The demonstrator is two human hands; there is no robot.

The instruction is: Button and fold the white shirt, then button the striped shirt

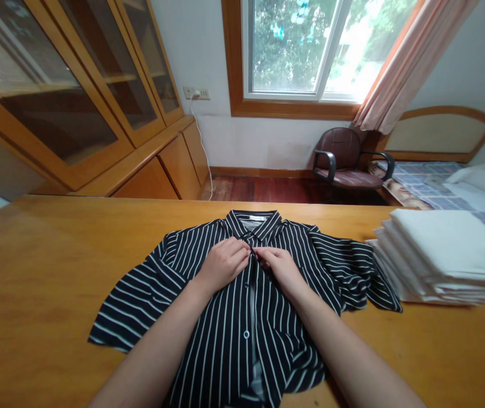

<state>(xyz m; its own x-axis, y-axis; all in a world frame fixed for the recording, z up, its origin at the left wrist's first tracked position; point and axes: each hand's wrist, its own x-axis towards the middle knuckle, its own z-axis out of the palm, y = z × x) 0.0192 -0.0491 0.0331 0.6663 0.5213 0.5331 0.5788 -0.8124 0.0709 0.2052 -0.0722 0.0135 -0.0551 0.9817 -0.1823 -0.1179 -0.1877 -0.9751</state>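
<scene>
A black shirt with white stripes (221, 334) lies front up, its collar pointing away from me and its short sleeves spread to both sides. My left hand (226, 262) pinches the front edge just below the collar. Opposite it, my right hand (280, 266) grips the other front edge with thumb and finger, the fingertips of both hands nearly meeting. Whether a button sits between the fingers is hidden. Lower on the front, a button (246, 335) shows on the left flap, and the two front edges lie slightly apart there.
The shirt rests on a wooden table (34, 294). A stack of folded white cloth (446, 255) stands at the right, touching or close to the shirt's sleeve. Beyond are a glass-door cabinet (149, 141), an office chair (344, 158), a bed (425, 175) and a window (293, 51).
</scene>
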